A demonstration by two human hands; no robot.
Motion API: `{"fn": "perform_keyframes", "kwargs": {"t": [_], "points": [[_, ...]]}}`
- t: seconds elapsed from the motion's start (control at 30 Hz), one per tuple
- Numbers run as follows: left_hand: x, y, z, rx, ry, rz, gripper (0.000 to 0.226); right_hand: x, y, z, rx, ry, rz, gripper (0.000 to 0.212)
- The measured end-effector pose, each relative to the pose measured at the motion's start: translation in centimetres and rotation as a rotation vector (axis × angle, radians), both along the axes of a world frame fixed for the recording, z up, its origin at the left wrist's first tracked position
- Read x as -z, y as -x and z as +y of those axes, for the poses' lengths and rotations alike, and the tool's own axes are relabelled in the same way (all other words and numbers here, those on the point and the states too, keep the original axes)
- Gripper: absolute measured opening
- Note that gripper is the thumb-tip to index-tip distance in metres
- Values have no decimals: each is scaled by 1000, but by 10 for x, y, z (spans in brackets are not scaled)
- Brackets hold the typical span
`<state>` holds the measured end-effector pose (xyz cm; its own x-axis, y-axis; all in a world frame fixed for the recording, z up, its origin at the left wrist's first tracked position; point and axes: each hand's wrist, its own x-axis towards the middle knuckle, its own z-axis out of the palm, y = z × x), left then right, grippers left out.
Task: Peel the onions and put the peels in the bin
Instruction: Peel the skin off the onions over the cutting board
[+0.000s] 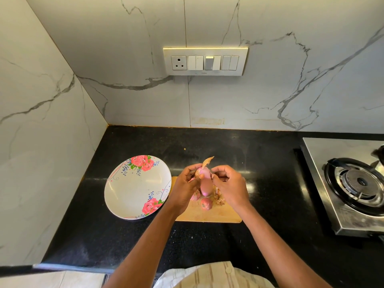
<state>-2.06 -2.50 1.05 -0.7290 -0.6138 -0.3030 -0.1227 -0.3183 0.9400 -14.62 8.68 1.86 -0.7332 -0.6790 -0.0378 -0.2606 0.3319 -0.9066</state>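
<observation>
Onion (204, 181) in my hands: pink-purple, elongated, upright above cutting board (207, 215), papery brown peel (208, 160) curling off top. Second onion (206, 203) unpeeled, reddish, lying on board below it. Loose peel scraps (219, 199) heaped on board just right of second onion.

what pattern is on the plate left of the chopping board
White plate with pink roses, green leaves and small blue sprigs at its rim, seen in the head view.
</observation>
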Motion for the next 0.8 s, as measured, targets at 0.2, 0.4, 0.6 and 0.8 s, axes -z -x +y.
{"fn": "perform_keyframes", "kwargs": {"t": [0.2, 0.4, 0.6, 0.8], "points": [[-3, -4, 5, 18, -237, 100, 36, -4, 10, 1, 34, 28, 32, 15], [-13, 1, 2, 36, -352, 86, 29, -10, 23, -7, 19, 37, 75, 18], [-12, 4, 0, 31, -228, 20, 33, -8, 12, -4, -139, 81, -103, 15], [-10, 2, -5, -1, -284, 1, 33, -3, 23, -4, -166, 94, -238, 34]]}}
